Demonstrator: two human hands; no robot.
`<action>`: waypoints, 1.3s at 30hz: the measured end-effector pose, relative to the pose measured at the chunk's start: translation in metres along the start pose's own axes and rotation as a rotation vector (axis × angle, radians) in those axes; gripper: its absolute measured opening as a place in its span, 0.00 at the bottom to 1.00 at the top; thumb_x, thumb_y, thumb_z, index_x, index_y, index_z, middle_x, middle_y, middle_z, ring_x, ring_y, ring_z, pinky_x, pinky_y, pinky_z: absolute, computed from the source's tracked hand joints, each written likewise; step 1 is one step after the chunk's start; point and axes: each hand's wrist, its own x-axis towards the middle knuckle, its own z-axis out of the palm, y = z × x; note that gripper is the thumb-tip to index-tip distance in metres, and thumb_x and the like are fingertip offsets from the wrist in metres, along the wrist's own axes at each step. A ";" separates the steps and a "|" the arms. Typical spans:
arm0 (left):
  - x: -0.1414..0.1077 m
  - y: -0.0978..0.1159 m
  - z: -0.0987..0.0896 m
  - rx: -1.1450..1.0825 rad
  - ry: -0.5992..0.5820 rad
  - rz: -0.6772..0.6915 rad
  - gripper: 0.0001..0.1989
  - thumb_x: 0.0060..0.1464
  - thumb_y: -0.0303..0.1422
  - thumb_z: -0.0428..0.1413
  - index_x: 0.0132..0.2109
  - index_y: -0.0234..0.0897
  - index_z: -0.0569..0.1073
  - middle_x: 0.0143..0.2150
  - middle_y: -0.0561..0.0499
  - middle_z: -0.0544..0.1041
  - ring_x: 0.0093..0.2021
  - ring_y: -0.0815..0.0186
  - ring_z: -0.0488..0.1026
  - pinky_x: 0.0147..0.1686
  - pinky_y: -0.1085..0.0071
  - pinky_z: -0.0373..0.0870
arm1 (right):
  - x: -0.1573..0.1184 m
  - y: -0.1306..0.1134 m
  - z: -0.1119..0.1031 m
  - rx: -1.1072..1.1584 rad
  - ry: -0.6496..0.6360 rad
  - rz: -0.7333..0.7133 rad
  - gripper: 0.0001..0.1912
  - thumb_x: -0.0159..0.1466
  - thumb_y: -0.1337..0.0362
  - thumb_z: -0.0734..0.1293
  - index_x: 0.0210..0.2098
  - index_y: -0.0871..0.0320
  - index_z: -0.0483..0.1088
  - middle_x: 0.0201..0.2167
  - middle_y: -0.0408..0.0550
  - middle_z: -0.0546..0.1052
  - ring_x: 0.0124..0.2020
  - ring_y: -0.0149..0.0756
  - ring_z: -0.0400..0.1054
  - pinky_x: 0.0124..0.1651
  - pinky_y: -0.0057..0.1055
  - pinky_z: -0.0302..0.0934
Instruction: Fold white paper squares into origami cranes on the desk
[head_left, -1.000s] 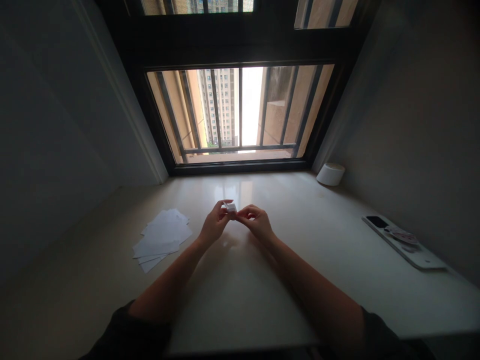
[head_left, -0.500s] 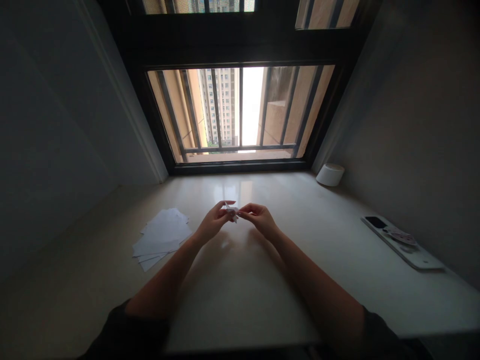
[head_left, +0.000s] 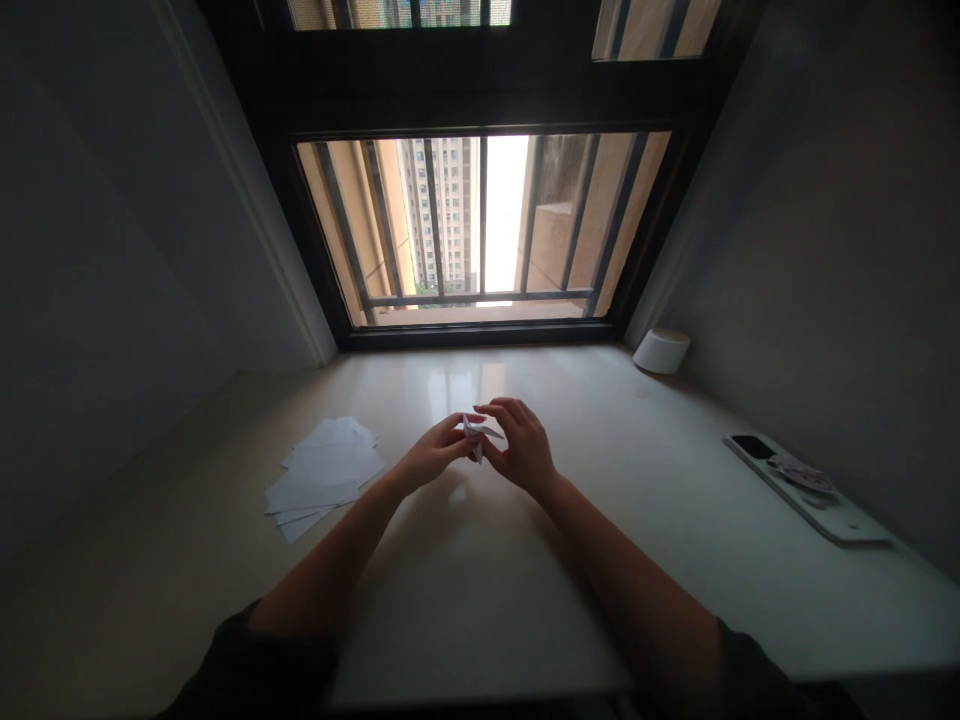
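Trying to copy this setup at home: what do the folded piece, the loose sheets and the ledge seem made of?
The folded piece looks like thin white paper, matte, with sharp creases. The loose sheets look like the same plain paper, thin and flat. The ledge seems polished stone or tile, glossy enough to reflect the window.

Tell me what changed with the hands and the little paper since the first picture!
The small folded paper has opened from a tight little block into a pointy shape and sits lower between the hands. The left hand has moved down and holds it, and the right hand has lifted its fingers up over it. The paper stack, white round container and tray stayed put.
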 end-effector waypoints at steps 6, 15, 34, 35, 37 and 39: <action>0.001 -0.012 0.002 0.047 -0.011 0.009 0.16 0.54 0.39 0.56 0.44 0.32 0.69 0.32 0.48 0.75 0.34 0.65 0.72 0.37 0.67 0.67 | -0.004 0.004 0.005 -0.084 -0.031 -0.019 0.11 0.59 0.67 0.63 0.40 0.52 0.73 0.36 0.48 0.73 0.36 0.38 0.65 0.39 0.34 0.58; 0.002 -0.020 0.006 0.092 0.021 0.032 0.17 0.53 0.39 0.56 0.45 0.32 0.69 0.34 0.47 0.74 0.35 0.64 0.72 0.37 0.67 0.68 | -0.007 0.002 0.007 -0.016 -0.041 0.044 0.17 0.56 0.71 0.64 0.43 0.50 0.73 0.37 0.45 0.74 0.33 0.34 0.66 0.35 0.29 0.58; 0.000 -0.012 -0.002 0.284 0.071 0.050 0.17 0.50 0.40 0.58 0.44 0.34 0.71 0.33 0.48 0.74 0.34 0.65 0.72 0.34 0.70 0.67 | -0.005 0.010 0.007 0.096 -0.075 0.108 0.17 0.59 0.71 0.63 0.46 0.48 0.72 0.39 0.44 0.76 0.36 0.34 0.70 0.38 0.28 0.62; -0.001 -0.011 -0.003 0.283 0.077 0.047 0.17 0.50 0.40 0.58 0.44 0.34 0.70 0.34 0.48 0.74 0.34 0.64 0.72 0.35 0.69 0.67 | -0.004 0.012 0.007 0.118 -0.072 0.114 0.17 0.60 0.70 0.63 0.45 0.49 0.73 0.39 0.45 0.77 0.37 0.35 0.71 0.40 0.29 0.63; 0.000 -0.009 -0.005 0.276 0.090 0.043 0.18 0.50 0.40 0.58 0.45 0.34 0.70 0.36 0.47 0.75 0.36 0.63 0.73 0.36 0.69 0.68 | -0.004 0.016 0.008 0.144 -0.078 0.122 0.16 0.60 0.70 0.63 0.46 0.49 0.73 0.40 0.45 0.78 0.39 0.36 0.71 0.41 0.31 0.63; 0.000 -0.008 -0.008 0.273 0.097 0.040 0.18 0.50 0.40 0.58 0.46 0.34 0.71 0.36 0.46 0.76 0.37 0.62 0.74 0.37 0.68 0.68 | -0.004 0.018 0.008 0.155 -0.092 0.135 0.17 0.60 0.70 0.63 0.47 0.49 0.72 0.41 0.45 0.78 0.40 0.37 0.72 0.42 0.33 0.64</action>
